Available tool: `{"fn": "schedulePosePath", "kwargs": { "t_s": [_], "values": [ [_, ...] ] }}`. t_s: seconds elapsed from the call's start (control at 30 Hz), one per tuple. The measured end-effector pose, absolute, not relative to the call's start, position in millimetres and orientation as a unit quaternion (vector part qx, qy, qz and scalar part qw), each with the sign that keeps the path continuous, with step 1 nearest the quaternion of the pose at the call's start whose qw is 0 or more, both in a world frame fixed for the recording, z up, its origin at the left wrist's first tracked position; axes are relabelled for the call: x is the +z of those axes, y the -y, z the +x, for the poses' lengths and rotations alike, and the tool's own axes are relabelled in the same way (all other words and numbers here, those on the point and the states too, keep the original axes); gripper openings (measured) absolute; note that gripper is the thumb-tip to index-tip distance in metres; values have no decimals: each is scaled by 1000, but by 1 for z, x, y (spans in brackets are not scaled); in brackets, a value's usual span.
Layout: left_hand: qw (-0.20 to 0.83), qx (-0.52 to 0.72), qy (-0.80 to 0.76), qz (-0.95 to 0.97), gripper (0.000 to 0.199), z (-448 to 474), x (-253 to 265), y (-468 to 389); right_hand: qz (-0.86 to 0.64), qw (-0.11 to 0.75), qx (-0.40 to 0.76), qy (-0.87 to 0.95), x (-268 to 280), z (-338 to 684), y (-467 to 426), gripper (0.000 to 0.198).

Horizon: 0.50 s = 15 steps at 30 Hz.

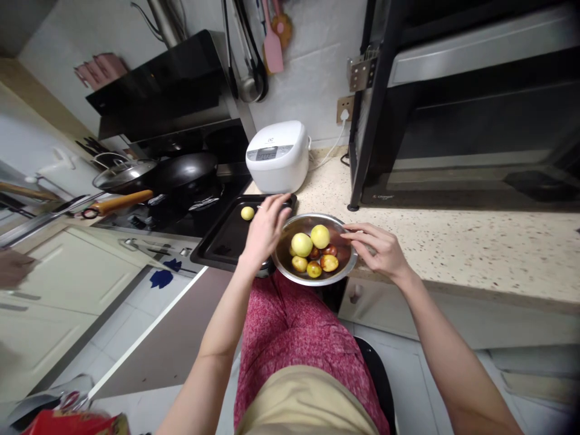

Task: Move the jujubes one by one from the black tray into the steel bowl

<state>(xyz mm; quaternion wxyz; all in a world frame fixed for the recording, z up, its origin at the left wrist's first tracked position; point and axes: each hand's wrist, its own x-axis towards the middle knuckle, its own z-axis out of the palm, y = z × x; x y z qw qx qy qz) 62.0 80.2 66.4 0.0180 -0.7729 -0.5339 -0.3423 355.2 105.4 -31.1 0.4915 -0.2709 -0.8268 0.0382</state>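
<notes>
A stainless steel bowl (290, 275) sits at the counter's front edge, above my lap. In it lie several round yellow-green fruits (301, 244) and several with reddish-brown skin, such as a jujube-like fruit (329, 263). My right hand (379, 246) pinches the bowl's right rim between fingers and thumb. Over the right side of a black baking tray (222, 238), by the bowl's left rim, my left hand (268, 226) is open, its fingers stretched out and no object visible in them. One small yellow-green fruit (247, 213) rests on the tray, left of that hand.
Behind the tray stands a white rice cooker (277, 157). To the left, a wok (185, 172) and a lidded pan (124, 175) stand on the stove, with a wooden handle (118, 203) jutting forward. A black oven (471, 133) occupies the right back; speckled countertop (457, 241) extends in front.
</notes>
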Motion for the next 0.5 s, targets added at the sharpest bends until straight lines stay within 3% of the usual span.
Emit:
{"fn": "schedulePosePath", "kwargs": {
  "t_s": [0.1, 0.23, 0.5],
  "values": [
    [62, -307, 628, -712, 38, 16, 64, -109, -274, 495, 39, 824, -31, 355, -106, 26],
    [29, -129, 712, -689, 50, -30, 49, -145, -270, 498, 31, 824, -31, 354, -106, 26],
    [11, -80, 706, -704, 46, -49, 27, -172, -264, 489, 27, 831, -33, 356, -107, 26]
  ]
}}
